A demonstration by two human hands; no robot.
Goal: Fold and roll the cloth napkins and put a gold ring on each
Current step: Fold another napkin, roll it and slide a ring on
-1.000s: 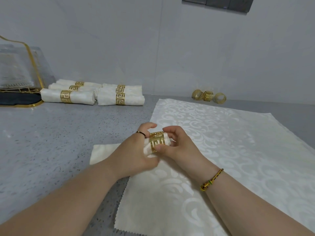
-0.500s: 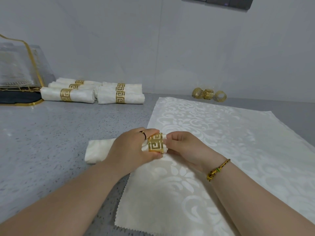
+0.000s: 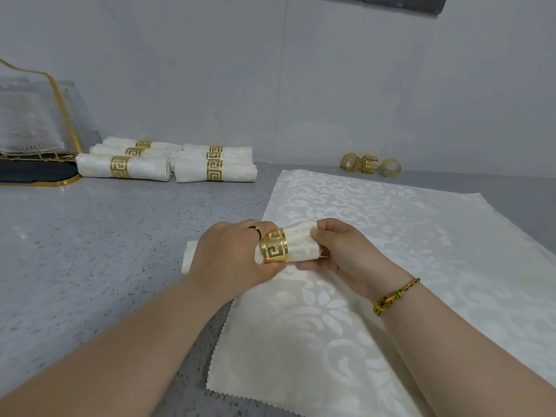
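Since half a second ago the right hand [image 3: 346, 251] has drawn back to the end of the rolled napkin [image 3: 302, 246], so a wider stretch of white cloth now shows between it and the gold ring [image 3: 274, 246]. That ring, cut with a key pattern, sits around the roll, right against the left hand [image 3: 231, 254]. The left fingers [image 3: 264, 228] are curled round the roll just left of the ring, with the thumb touching the ring's lower edge, and the roll's far end pokes out beyond that hand. The right fingers [image 3: 328, 230] wrap the roll's right end. Both hands hold the roll just over the near left part of a flat patterned napkin [image 3: 391, 236] spread on the grey speckled table [image 3: 105, 236]. A beaded bracelet [image 3: 394, 296] circles the right wrist. Near the wall, finished ringed rolls [image 3: 141, 170] lie side by side, beside a gold-rimmed tray [image 3: 39, 176]. Three spare gold rings [image 3: 370, 165] sit beyond the flat napkin's far edge.
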